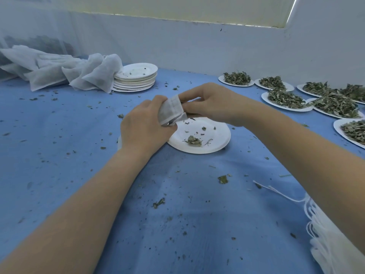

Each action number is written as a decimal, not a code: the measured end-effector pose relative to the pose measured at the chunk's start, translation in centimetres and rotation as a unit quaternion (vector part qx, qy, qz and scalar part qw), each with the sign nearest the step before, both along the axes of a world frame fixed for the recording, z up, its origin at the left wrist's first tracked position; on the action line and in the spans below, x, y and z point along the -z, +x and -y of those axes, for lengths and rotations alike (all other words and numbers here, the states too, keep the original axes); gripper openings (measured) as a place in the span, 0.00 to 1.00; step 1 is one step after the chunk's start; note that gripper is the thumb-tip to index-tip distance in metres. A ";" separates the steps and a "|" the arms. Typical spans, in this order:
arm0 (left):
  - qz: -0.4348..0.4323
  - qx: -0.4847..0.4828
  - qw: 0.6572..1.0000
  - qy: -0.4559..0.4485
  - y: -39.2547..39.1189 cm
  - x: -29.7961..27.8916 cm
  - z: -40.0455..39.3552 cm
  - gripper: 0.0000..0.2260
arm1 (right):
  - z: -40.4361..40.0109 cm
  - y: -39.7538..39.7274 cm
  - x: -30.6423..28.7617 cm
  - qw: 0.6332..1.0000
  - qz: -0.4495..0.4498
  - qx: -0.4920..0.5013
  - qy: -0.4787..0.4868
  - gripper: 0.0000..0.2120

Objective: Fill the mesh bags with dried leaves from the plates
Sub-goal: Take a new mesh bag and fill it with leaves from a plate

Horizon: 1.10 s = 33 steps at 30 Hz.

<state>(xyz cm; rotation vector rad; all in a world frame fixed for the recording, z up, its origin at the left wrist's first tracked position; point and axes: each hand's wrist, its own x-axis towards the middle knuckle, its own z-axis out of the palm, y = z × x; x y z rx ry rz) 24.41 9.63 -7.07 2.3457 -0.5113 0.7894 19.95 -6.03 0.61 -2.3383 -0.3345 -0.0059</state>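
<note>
Gripping a small mesh bag (172,111) from both sides, the left hand (145,126) and right hand (209,103) curl their fingers around it above a nearly bare plate (215,142) holding a few leaf scraps (192,140). Seven heaped plates (286,99) sit right; one stack of used plates (136,79) sits behind.

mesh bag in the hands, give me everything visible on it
The mesh bag is small, white and semi-sheer, of fine woven mesh with a stitched hem band at its upper edge. It looks greyish, so likely part filled, though its contents cannot be made out. It is held tilted above the far-left rim of the nearly emptied paper plate. The left hand grips its lower body; the right hand pinches its top edge. Whether its mouth is open cannot be told.
</note>
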 end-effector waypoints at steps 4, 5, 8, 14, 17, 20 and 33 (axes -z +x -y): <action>0.018 -0.003 1.000 0.015 -0.3 -0.3 0.0 0.22 | -0.6 0.4 0.5 0.993 0.095 0.066 -0.014 0.11; 0.029 -0.001 0.999 0.022 -0.3 -0.4 0.0 0.22 | -0.8 0.5 0.7 0.992 0.101 0.080 -0.005 0.11; 0.070 0.011 0.997 0.040 -0.6 -0.5 0.2 0.22 | -1.3 0.6 0.9 0.989 0.116 0.089 -0.031 0.11; 0.124 0.034 0.990 0.055 -1.0 -0.4 0.7 0.19 | -1.0 0.0 0.8 0.994 0.020 -0.022 -0.106 0.07; 0.123 0.038 0.990 0.065 -1.0 -0.5 0.7 0.19 | -0.1 -0.1 0.5 0.996 0.000 -0.036 -0.081 0.06; 0.099 -0.010 0.992 0.080 -0.9 -0.6 0.5 0.18 | 0.9 0.0 0.3 0.997 0.077 0.016 -0.004 0.10; 0.083 -0.059 0.991 0.092 0.3 0.1 -0.2 0.11 | 1.8 3.4 3.4 0.961 -0.010 0.096 -0.260 0.23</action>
